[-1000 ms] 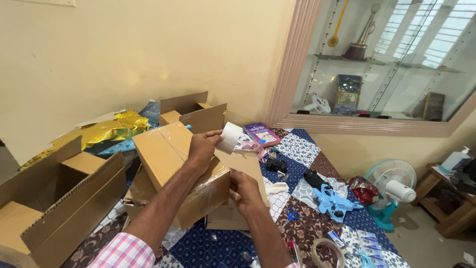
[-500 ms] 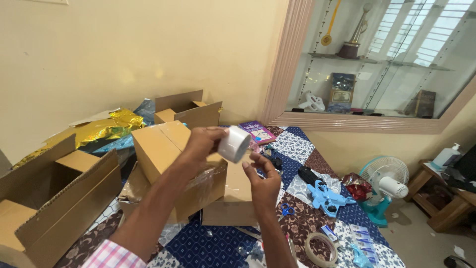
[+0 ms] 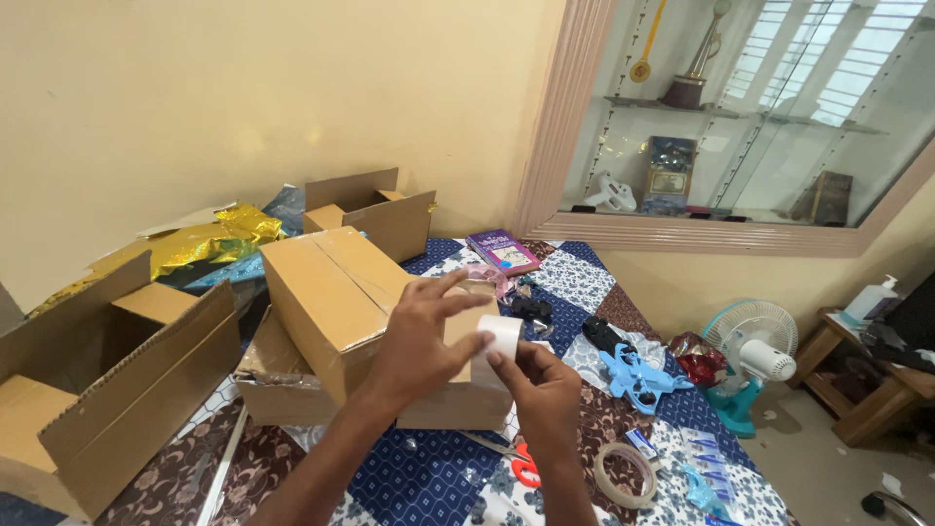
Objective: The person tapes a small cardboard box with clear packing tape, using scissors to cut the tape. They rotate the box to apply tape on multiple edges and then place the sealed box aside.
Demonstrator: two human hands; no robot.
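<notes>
White tape roll held up in both hands

The white tape roll (image 3: 504, 343) sits on edge between the fingertips, above the middle of the patchwork-covered table (image 3: 429, 477), just before a closed cardboard box (image 3: 336, 302).

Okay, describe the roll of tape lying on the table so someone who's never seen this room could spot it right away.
Start at the patchwork-covered table and go to its near right corner, past the closed cardboard box. The clear tape roll lies flat there, right of the red-handled scissors. Unlike the white roll pinched between the left hand and right hand, it is a thin see-through ring that nobody touches.
</notes>
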